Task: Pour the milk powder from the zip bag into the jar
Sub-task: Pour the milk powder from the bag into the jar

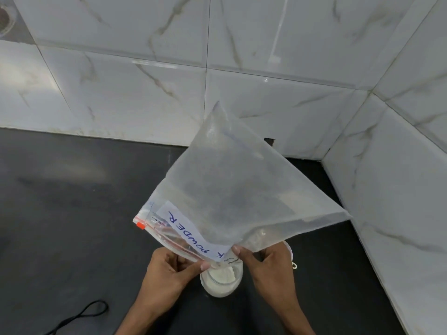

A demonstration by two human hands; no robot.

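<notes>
A clear zip bag (232, 180) with a white label reading "POWDER" is tipped upside down, its zip mouth with a red strip pointing down over a glass jar (221, 281). The jar stands on the black counter and holds white milk powder. Powder clings inside the bag's lower corner, and the rest of the bag looks almost empty. My left hand (169, 269) pinches the zip edge on the left of the mouth. My right hand (268, 264) pinches the bag's lower edge on the right, just above the jar.
The black counter (72, 213) meets white marble-pattern tiled walls (387, 189) behind and on the right, forming a corner. A black cable (84, 315) loops at the lower left. A small white object (294, 263) peeks out behind my right hand.
</notes>
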